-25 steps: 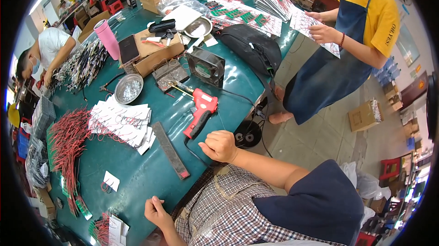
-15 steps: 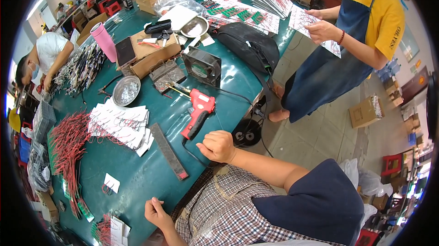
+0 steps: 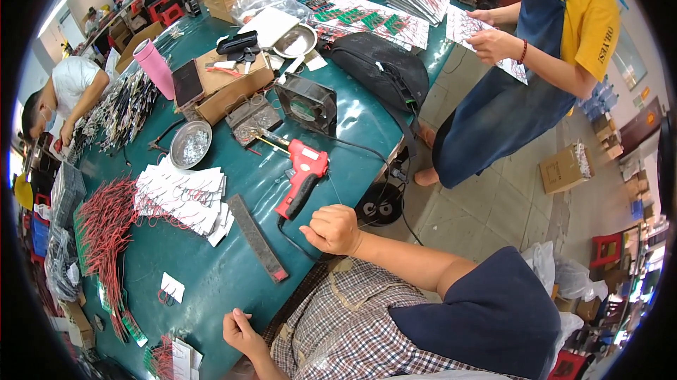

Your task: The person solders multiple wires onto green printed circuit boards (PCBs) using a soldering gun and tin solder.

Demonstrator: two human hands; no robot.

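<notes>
My right hand (image 3: 335,230) is closed in a fist above the table's front edge. A thin, pale wire (image 3: 334,188) rises from it towards the soldering gun; the grip inside the fingers is hidden. The red and black soldering gun (image 3: 305,175) lies just beyond that hand, its tip over a small metal stand (image 3: 252,120). Lower down, at the near table edge, my left hand (image 3: 244,334) has curled fingers with the thumb raised, and nothing shows in it. A small white card with red wire (image 3: 172,287) lies on the table beyond it.
A dark flat bar (image 3: 257,239) lies left of the gun. Around it are white wired cards (image 3: 180,196), red wire bundles (image 3: 106,225), a metal bowl (image 3: 190,145) and a black fan (image 3: 307,103). A person in a blue apron (image 3: 508,91) stands right, holding a wired sheet.
The view has shifted slightly. Both my hands keep nearly the same pose, and the soldering gun stays on the table.
</notes>
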